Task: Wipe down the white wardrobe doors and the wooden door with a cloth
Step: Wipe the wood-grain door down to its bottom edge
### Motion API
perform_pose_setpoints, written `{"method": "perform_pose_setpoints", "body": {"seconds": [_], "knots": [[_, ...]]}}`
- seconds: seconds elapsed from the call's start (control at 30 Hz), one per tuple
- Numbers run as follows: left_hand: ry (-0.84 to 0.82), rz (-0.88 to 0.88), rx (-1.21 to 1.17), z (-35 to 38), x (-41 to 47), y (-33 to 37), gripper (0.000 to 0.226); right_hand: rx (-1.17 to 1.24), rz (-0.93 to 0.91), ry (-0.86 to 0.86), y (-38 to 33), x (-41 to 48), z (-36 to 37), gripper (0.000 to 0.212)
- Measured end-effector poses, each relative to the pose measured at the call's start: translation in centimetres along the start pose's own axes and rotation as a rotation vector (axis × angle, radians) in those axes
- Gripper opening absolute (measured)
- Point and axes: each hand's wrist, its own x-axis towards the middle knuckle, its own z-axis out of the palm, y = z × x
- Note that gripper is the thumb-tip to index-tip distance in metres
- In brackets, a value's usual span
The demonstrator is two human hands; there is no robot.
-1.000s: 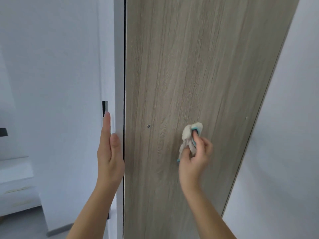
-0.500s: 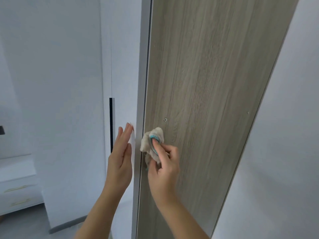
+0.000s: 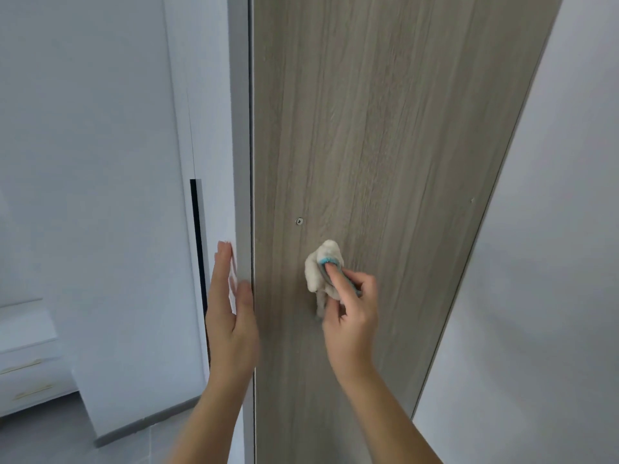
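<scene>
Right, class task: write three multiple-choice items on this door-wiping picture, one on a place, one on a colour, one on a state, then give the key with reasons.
1. Where is the screw relative to the cloth?
A. above and to its left
B. directly below it
C. far to its right

2. What colour is the cloth's trim?
A. red
B. blue
C. black

3. How is the left hand held?
A. clenched in a fist
B. gripping the cloth
C. open and flat at the wooden door's edge

Key: 1 A, the screw sits higher and nearer the door's left edge. 2 B, a blue edge shows under the right hand's finger. 3 C, its fingers are straight, holding nothing.
</scene>
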Motion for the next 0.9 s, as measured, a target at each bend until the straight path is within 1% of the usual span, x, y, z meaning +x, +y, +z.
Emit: {"method": "perform_pose_setpoints", "body": {"seconds": [0.17,0.27,0.4,0.57,0.7,0.9], "knots": [[0.153,-0.011,0.015,1.6,-0.4,-0.8,0.049,-0.007,0.132,0.061,4.8,1.4,-1.9,0.051],[0.243,-0.004,0.101,2.4,-0.4,-1.4,0.046,-0.032,0.171,0.053,7.8,2.4,-3.2,0.056],[0.33,-0.004,0.224,3.0,-0.2,-2.0,0.051,-0.095,0.262,0.038,11.7,3.8,-5.1,0.055],[0.398,0.048,0.306,3.7,-0.3,-2.4,0.05,-0.204,0.352,0.039,16.9,5.7,-7.8,0.051],[0.453,0.087,0.265,4.3,-0.2,-2.4,0.048,-0.265,0.5,0.066,20.6,7.0,-9.2,0.053],[0.455,0.136,0.236,4.4,0.0,-2.4,0.045,-0.298,0.525,0.121,23.7,7.7,-9.9,0.055]]}}
